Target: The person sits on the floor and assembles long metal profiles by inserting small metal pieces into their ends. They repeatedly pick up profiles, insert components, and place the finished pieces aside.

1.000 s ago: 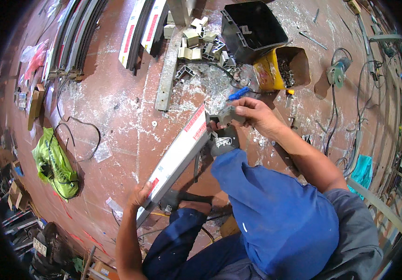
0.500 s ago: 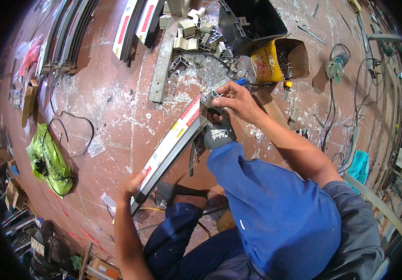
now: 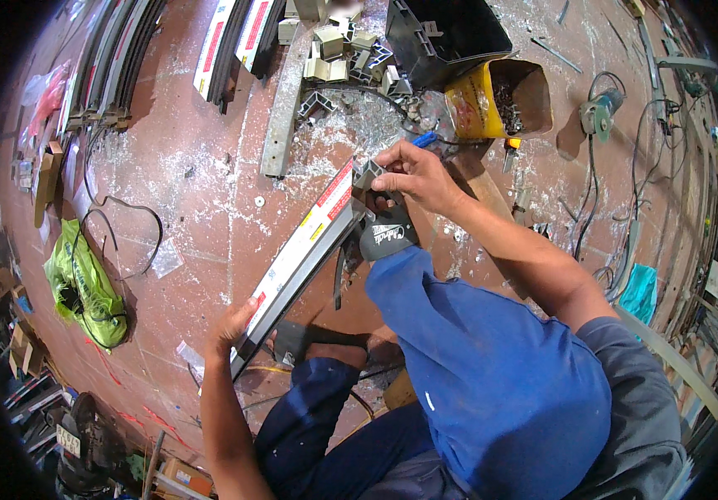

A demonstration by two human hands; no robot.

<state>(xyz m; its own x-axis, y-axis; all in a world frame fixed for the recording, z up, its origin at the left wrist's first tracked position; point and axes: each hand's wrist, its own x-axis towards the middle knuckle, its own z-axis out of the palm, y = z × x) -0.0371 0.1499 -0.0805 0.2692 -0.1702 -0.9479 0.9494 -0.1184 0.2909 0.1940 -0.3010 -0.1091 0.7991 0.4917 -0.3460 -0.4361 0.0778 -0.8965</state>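
My left hand (image 3: 232, 325) grips the lower end of a long aluminium profile (image 3: 302, 242) with white, red and yellow film on its face. The profile slants up and to the right across my legs. At its upper, mitred end my right hand (image 3: 420, 177) pinches a small metal corner bracket (image 3: 367, 174) between thumb and fingers. The bracket sits against the profile's end; whether it is inside the channel I cannot tell. My foot in a dark sandal (image 3: 389, 239) is just below that end.
Beyond lie a metal bar (image 3: 282, 125), loose corner brackets (image 3: 330, 57), a black bin (image 3: 450, 37) and a yellow container of small hardware (image 3: 480, 100). An angle grinder (image 3: 600, 118) rests at right. More profiles (image 3: 113, 67) and a green bag (image 3: 84, 287) lie at left.
The bracket has shifted slightly left toward the profile's upper end along with my right hand. My left hand keeps its grip on the profile. The whole view has shifted slightly.
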